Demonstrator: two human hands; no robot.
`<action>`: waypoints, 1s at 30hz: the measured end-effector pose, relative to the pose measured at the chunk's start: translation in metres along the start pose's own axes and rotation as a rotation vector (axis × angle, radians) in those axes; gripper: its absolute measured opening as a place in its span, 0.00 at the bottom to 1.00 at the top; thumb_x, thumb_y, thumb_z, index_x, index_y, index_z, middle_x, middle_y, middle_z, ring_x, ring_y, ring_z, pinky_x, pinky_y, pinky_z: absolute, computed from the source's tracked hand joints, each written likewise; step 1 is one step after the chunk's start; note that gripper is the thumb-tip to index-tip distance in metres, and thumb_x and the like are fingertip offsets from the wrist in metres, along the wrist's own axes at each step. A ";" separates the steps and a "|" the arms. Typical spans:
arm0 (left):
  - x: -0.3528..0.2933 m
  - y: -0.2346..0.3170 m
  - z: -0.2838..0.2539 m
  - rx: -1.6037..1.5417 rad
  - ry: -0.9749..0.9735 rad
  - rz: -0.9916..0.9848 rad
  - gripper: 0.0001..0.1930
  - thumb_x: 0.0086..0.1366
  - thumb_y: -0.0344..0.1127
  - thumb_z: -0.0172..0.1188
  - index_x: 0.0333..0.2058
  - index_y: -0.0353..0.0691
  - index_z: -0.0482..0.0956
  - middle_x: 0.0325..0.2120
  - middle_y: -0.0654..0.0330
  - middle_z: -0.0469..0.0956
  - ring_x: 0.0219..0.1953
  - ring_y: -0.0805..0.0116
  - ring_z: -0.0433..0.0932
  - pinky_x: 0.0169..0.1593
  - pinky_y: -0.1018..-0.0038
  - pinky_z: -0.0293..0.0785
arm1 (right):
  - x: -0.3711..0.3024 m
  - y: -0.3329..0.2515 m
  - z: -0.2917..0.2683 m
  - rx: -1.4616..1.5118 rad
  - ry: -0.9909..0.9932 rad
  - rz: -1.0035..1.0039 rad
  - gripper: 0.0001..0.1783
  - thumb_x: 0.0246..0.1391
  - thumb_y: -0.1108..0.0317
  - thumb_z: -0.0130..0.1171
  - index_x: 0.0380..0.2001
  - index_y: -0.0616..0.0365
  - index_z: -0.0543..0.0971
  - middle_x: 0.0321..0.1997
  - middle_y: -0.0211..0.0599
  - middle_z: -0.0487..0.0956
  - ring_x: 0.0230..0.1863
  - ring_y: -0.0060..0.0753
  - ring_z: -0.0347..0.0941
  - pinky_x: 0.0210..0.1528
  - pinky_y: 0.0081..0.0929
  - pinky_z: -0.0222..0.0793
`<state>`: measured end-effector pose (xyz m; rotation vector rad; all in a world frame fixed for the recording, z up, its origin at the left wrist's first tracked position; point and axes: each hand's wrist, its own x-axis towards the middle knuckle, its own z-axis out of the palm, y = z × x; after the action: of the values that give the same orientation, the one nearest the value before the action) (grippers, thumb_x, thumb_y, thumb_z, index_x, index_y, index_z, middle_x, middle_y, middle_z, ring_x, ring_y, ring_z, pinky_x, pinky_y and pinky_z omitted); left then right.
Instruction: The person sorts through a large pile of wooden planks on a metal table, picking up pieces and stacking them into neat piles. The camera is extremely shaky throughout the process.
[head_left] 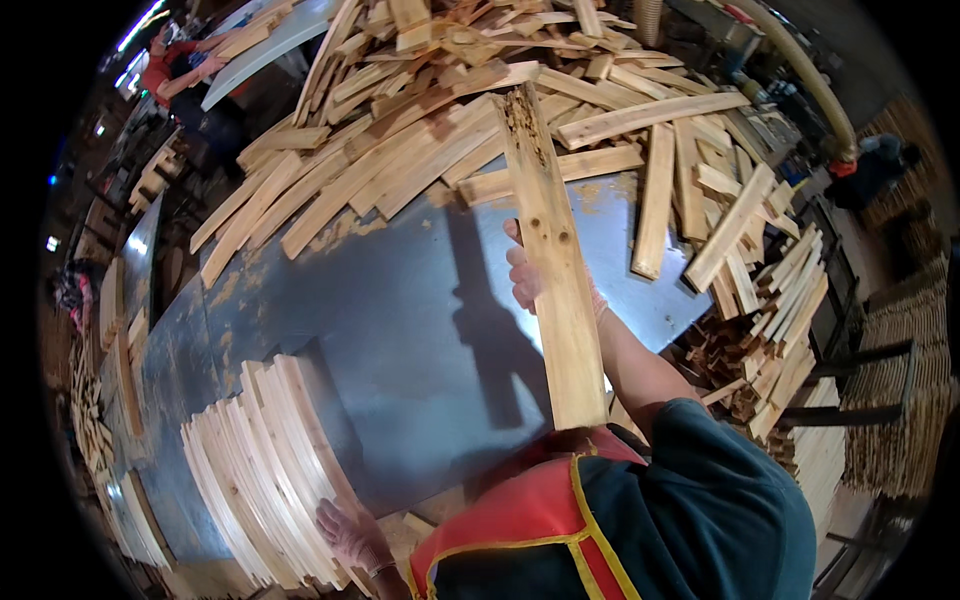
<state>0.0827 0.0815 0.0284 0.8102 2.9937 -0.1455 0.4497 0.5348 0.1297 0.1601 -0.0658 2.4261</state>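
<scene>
My right hand point(522, 272) is closed around a wooden board point(560, 290) and holds it up lengthwise above the metal table point(400, 310). This board has two dark knots near its middle and a rough, decayed patch at its far end. Its broad face hides part of my right palm. At the lower left, my left hand point(352, 535) lies with its fingers stretched out against the near right side of a row of boards point(262, 450). Those pale boards stand packed side by side on the table.
A big loose heap of boards point(430, 140) covers the far side of the table. More cut pieces point(780, 300) are piled at the right, near stacked planks point(900, 390). A hose point(815, 80) hangs at the upper right. Another person point(185, 75) handles wood at the far left.
</scene>
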 end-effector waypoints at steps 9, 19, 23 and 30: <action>-0.019 0.176 -0.052 -0.422 -0.192 0.470 0.45 0.57 0.38 0.72 0.74 0.41 0.65 0.74 0.43 0.62 0.75 0.41 0.63 0.75 0.53 0.63 | -0.217 0.026 -0.055 -1.244 0.986 0.082 0.48 0.53 0.74 0.66 0.78 0.56 0.63 0.41 0.39 0.82 0.36 0.30 0.75 0.38 0.30 0.77; -0.088 0.427 -0.047 -0.385 -0.399 1.028 0.47 0.62 0.45 0.73 0.74 0.32 0.61 0.69 0.37 0.67 0.73 0.38 0.64 0.74 0.52 0.63 | -0.273 -0.054 -0.047 -1.726 1.132 0.078 0.40 0.55 0.51 0.57 0.68 0.61 0.70 0.53 0.59 0.83 0.54 0.65 0.79 0.58 0.49 0.75; -0.160 0.514 -0.033 -0.462 -0.473 0.672 0.47 0.66 0.46 0.69 0.75 0.30 0.55 0.60 0.40 0.74 0.60 0.40 0.75 0.66 0.52 0.71 | -0.285 -0.034 -0.058 -1.562 1.135 0.071 0.50 0.56 0.49 0.73 0.74 0.60 0.63 0.63 0.57 0.79 0.65 0.55 0.77 0.66 0.43 0.71; -0.183 0.581 -0.031 -1.194 -1.384 0.287 0.19 0.73 0.34 0.60 0.57 0.31 0.77 0.49 0.53 0.80 0.50 0.58 0.78 0.54 0.62 0.76 | -0.307 -0.075 -0.106 -1.114 0.903 0.022 0.48 0.50 0.47 0.77 0.69 0.57 0.72 0.53 0.45 0.84 0.54 0.41 0.81 0.59 0.36 0.75</action>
<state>0.5338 0.4918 0.0232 0.5267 1.2369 0.6944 0.7186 0.4027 -0.0155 -1.3792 -0.9415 1.9191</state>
